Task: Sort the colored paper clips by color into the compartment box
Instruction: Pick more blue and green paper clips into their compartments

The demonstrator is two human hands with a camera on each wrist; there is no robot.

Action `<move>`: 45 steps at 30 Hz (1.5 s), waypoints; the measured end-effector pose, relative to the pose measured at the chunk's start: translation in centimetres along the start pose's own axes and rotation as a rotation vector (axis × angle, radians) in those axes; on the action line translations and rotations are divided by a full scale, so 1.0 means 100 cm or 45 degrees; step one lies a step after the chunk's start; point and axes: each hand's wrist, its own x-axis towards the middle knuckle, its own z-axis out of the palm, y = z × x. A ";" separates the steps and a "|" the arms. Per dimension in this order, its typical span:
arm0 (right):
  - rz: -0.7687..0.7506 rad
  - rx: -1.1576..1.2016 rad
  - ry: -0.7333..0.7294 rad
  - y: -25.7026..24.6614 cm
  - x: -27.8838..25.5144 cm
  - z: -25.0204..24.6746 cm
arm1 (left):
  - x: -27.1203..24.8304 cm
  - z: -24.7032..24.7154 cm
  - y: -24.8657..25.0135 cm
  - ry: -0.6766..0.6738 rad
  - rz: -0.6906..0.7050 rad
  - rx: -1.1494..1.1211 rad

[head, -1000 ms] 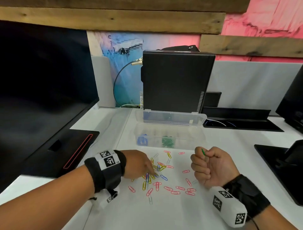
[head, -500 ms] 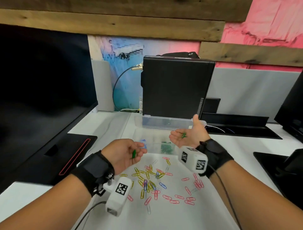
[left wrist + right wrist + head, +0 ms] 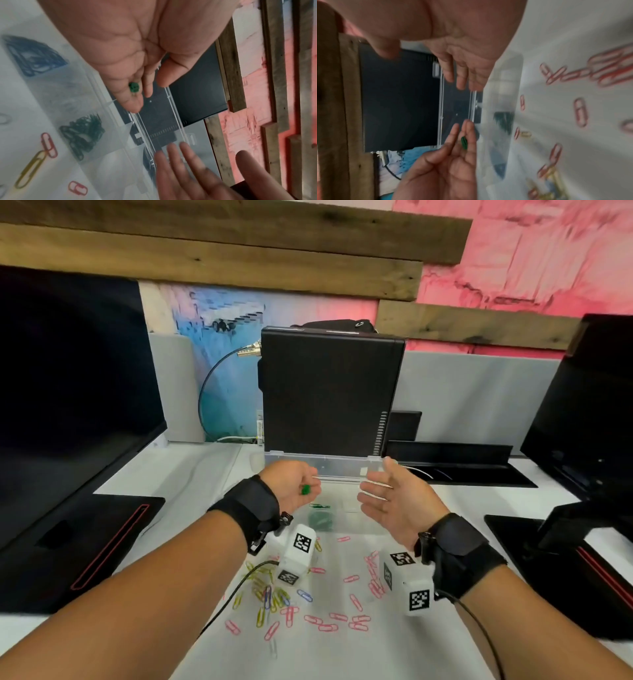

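Observation:
The clear compartment box [image 3: 363, 518] stands open, its lid up behind it. It holds a pile of green clips [image 3: 320, 520] and, in the left wrist view, a pile of blue clips [image 3: 34, 55]. My left hand [image 3: 296, 486] hovers palm-up over the box's left part, and one green clip [image 3: 305, 490] lies on its nearly straight fingers [image 3: 467, 134]. A second green clip [image 3: 319, 505] shows just above the green pile. My right hand [image 3: 383, 494] is spread and holds nothing over the box's right part. Loose pink clips [image 3: 329, 621], yellow clips [image 3: 263, 580] and blue clips [image 3: 304, 594] lie on the table nearer me.
A black desktop computer [image 3: 329, 392] stands right behind the box lid. Dark monitors rise at the left [image 3: 68, 388] and right [image 3: 589, 405], their black bases [image 3: 102, 542] on the white table. A black cable [image 3: 239, 587] trails from my left wrist across the clips.
Both hands moved from the loose clips up and forward to above the box. The right hand opened and the green clip it carried is gone from its palm. The left hand still carries a green clip.

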 end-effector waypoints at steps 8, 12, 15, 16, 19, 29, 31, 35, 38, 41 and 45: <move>-0.029 -1.347 0.088 0.034 -0.022 -0.069 | -0.011 0.000 -0.003 -0.027 0.185 0.868; -0.030 -1.628 -0.018 0.038 -0.013 -0.072 | -0.033 -0.021 -0.014 -0.090 0.534 1.310; -0.089 -1.935 0.026 0.040 -0.001 -0.070 | -0.058 -0.046 -0.029 -0.103 0.606 1.711; -0.094 -1.968 0.031 0.040 0.003 -0.069 | -0.065 -0.057 -0.034 -0.127 0.575 1.876; -0.128 -2.011 -0.054 0.040 0.007 -0.064 | -0.077 -0.094 -0.046 -0.128 0.385 2.227; -0.510 -2.253 -0.457 0.049 -0.029 -0.039 | -0.089 -0.121 -0.071 -0.059 0.345 2.231; -0.495 -2.249 -0.549 0.053 -0.035 -0.038 | -0.091 -0.119 -0.073 -0.039 0.373 2.230; -0.496 -2.236 -0.591 0.058 -0.036 -0.039 | -0.096 -0.118 -0.074 -0.014 0.404 2.196; -0.548 -2.247 -0.594 0.062 -0.036 -0.039 | -0.100 -0.121 -0.076 0.010 0.425 2.174; -0.596 -2.267 -0.590 0.068 -0.037 -0.039 | -0.101 -0.121 -0.075 0.057 0.442 2.173; -0.546 -2.309 -0.572 0.071 -0.036 -0.040 | -0.100 -0.115 -0.075 -0.006 0.386 2.199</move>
